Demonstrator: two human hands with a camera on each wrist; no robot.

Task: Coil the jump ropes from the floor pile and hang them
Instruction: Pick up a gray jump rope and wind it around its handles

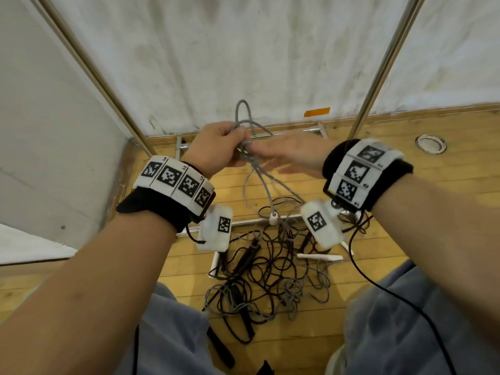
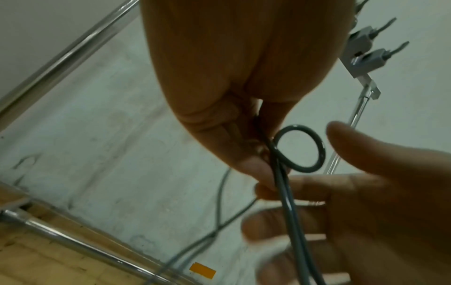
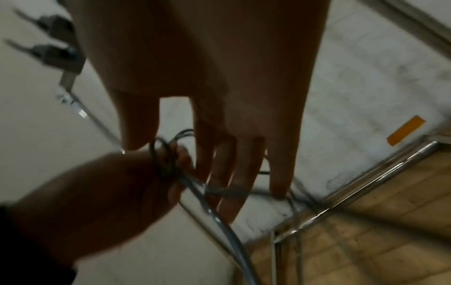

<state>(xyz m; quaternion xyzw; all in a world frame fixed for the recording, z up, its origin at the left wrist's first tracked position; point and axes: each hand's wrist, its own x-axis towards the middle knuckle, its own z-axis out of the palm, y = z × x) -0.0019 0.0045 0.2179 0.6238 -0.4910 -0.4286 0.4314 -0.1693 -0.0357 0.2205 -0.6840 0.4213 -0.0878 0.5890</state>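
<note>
Pinched in my left hand point(image 1: 216, 147) is the grey jump rope point(image 1: 266, 189): from the head view the fingers are curled round a small bundle of loops that stands up above the fist, while the long strands run down and toward me to a white handle end point(image 1: 273, 218) just above the floor pile point(image 1: 265, 277). My right hand point(image 1: 293, 154) lies just beside the left, fingers straight and loose, holding nothing; it is blurred. So the rope's free length hangs below and to the right of the grip, its long axis nearly vertical, and the right hand is the nearer one to gather the next loop, I judge. On the wristbands point(image 1: 357, 169) I make out "R1" and "R2"; the other marks are square codes.

From the left wrist view, my left fingertips point(image 2: 253, 169) pinch two dark strands where they cross, one small round loop point(image 2: 300, 148) standing out beside them, and the right fingers point(image 2: 317, 194) lie flat behind the strands. An orange tape patch point(image 2: 202, 271) carries no writing I can see.

From the right wrist view, blurred and dim, the right fingers point(image 3: 234, 173) point down, spread and straight, touching the strands below the left fist point(image 3: 109, 192). Hooks point(image 3: 56, 52) on the rack sit up and left.
</note>
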